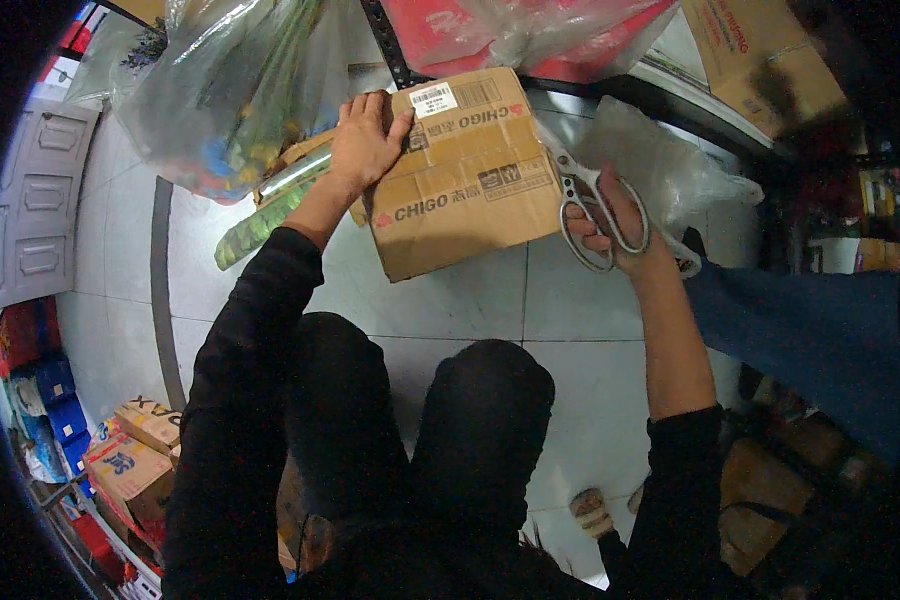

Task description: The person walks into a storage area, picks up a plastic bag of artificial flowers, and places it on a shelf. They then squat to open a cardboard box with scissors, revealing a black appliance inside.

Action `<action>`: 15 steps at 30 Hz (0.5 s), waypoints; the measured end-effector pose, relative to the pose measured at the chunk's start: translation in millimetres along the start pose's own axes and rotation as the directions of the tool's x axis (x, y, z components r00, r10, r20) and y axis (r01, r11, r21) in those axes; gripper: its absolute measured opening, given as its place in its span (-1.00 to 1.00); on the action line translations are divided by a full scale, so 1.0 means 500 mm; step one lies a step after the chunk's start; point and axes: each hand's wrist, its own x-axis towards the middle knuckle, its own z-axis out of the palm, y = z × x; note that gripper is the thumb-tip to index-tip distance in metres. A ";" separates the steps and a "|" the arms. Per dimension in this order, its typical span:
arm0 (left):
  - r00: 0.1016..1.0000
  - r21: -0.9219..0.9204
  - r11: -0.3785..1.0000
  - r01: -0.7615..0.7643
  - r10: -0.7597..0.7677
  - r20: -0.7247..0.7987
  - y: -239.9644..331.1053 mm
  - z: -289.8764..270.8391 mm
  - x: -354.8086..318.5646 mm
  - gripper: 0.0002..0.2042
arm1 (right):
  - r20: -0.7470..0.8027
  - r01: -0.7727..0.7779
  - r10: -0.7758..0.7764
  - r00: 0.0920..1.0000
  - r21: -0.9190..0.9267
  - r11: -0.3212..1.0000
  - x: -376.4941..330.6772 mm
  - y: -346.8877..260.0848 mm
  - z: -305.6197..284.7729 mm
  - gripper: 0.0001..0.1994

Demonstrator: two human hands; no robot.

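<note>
Left hand [365, 140] laid flat, fingers spread, on the far left corner of a brown cardboard box [470, 175]; pressing on it, not pinching. Box resting tilted on the pale tiled floor [450, 300], in the middle of the scene, just beyond the knees [420, 400]. White label [433, 99] stuck near the far edge of the box, close to the thumb.

Right hand [620, 225] closed through the loops of grey metal scissors [585, 200], blades pointing far and left, tips touching or nearly touching the right edge of the box; whether blades stand apart or together cannot be told.

Crowded around on the far side. Clear plastic bag [230, 90] full of coloured goods hanging over the far left, overlapping the left end of the box. Green wrapped roll [270, 205] lying under the left wrist, partly tucked beneath the box. Red packet in loose plastic [530, 35] just beyond the box. Crumpled clear bag [660, 165] behind the scissors, right of the box. Another cardboard carton [760, 60] at far right. Blue cloth [800, 330] spread on the right, near the right forearm. Stacked small cartons [135, 450] and blue crates [55, 395] at near left, well apart from the hands. Grey panelled door [35, 200] at left.
</note>
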 end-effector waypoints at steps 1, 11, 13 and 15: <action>1.000 -0.003 1.000 -0.026 0.026 -0.008 -0.004 -0.001 0.000 -0.54 | -0.063 0.048 -0.048 0.997 -0.001 0.999 0.009 -0.004 0.006 -0.43; 0.812 0.214 0.936 0.278 -0.348 0.469 0.063 -0.133 -0.051 -0.44 | -0.208 0.049 -0.068 0.976 -0.098 0.994 -0.062 -0.119 0.196 -0.46; 0.816 0.074 0.958 0.276 -0.275 0.508 0.065 -0.162 -0.066 -0.39 | -0.259 0.014 -0.041 0.965 -0.105 0.994 -0.127 -0.084 0.261 -0.46; 0.922 -0.079 0.988 0.131 -0.092 0.377 0.050 -0.168 -0.112 -0.33 | -0.350 -0.001 -0.001 0.937 -0.006 1.000 -0.181 -0.016 0.319 -0.49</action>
